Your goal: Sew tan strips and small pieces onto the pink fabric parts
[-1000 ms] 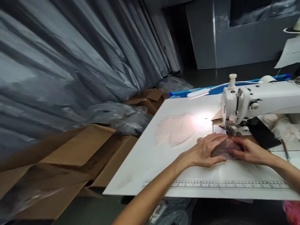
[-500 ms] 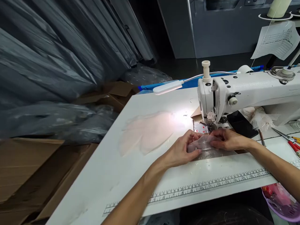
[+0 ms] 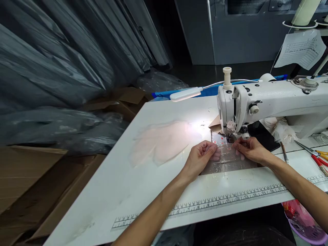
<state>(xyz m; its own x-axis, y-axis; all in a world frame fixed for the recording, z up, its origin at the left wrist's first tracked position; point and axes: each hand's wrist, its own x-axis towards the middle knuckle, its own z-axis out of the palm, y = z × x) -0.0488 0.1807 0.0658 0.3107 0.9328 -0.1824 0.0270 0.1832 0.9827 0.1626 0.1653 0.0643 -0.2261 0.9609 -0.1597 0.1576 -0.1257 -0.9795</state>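
A piece of sheer pale fabric is stretched between my two hands just in front of the sewing machine's presser foot. My left hand pinches its left side between thumb and fingers, and the fingertips show faintly through the cloth. On the other side my right hand grips the fabric's right part, close to the needle area. Beneath the cloth lies the machine's bed plate, partly hidden. The white sewing machine stands just behind my hands.
Sheer pinkish fabric pieces lie on the white table to the left, under a lamp. At right are a dark phone, scissors and gathered tulle. A printed ruler runs along the front edge; a purple basket sits below.
The bunched fabric is now spread flatter between my hands. My left hand has turned and drawn slightly left, its thumb now on top; my right hand has shifted slightly right and up.
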